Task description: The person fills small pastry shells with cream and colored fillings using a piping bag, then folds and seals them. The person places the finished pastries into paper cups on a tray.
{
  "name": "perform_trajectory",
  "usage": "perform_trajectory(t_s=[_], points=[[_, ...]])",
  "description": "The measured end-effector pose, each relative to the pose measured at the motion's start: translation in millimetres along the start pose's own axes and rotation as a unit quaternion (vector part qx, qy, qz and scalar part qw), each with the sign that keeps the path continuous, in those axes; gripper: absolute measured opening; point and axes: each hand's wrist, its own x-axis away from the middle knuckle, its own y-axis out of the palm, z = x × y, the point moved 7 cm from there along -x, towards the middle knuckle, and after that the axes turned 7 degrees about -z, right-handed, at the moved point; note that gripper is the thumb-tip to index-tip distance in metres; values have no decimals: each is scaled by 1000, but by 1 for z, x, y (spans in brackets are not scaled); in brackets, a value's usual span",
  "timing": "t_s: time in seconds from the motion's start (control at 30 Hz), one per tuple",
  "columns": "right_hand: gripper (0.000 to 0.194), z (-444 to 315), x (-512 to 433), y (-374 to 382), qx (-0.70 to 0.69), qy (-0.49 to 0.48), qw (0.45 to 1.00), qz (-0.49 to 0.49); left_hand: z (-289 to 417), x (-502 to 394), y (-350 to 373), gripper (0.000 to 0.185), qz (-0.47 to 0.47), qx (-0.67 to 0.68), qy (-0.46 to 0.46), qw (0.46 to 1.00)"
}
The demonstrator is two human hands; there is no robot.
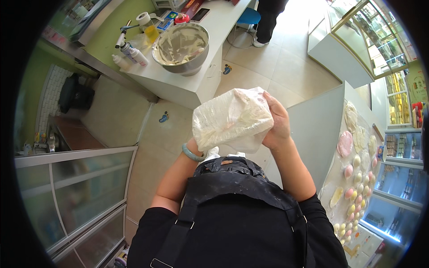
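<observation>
Before my body, both hands hold up a clear plastic bag (234,119) with a pale, whitish mass inside. My right hand (277,119) grips its right side, with the thumb near the upper corner. My left hand (192,146) is mostly hidden behind the bag's lower left part; a green bangle (191,153) circles that wrist. Beyond the bag, a metal mixing bowl (181,47) smeared with cream stands on a white counter (181,82). At the right, pink, yellow and white dough balls (358,197) and flattened dough rounds (345,144) lie on a floured worktop (330,187).
A blow torch (124,42), squeeze bottles (139,57), a digital scale (166,21) and a phone (201,15) are on the counter. Beyond it are a blue stool (248,16) and a person's legs (269,20). A frosted-glass cabinet (83,187) stands at the left.
</observation>
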Motion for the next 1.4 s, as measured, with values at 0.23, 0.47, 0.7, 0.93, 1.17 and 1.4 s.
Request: perform_trajectory(t_s=[0.23, 0.47, 0.7, 0.93, 1.17, 1.4], points=[[17, -38, 13, -7, 155, 30, 987, 41, 22, -42, 56, 55, -126, -38, 24, 991], [35, 8, -10, -43, 148, -31, 988, -17, 30, -64, 74, 48, -88, -108, 44, 989], [44, -12, -1, -63, 467, -41, 867, 167, 70, -73, 44, 42, 23, -181, 86, 979], [46, 10, 25, 48, 821, -414, 373, -127, 75, -90, 25, 36, 167, -272, 136, 938], [31, 77, 6, 63, 788, -305, 313, -433, 84, -49, 12, 30, 292, -326, 160, 885], [50, 91, -95, 26, 756, -136, 484, -419, 129, 21, -85, 24, 436, -366, 109, 815]])
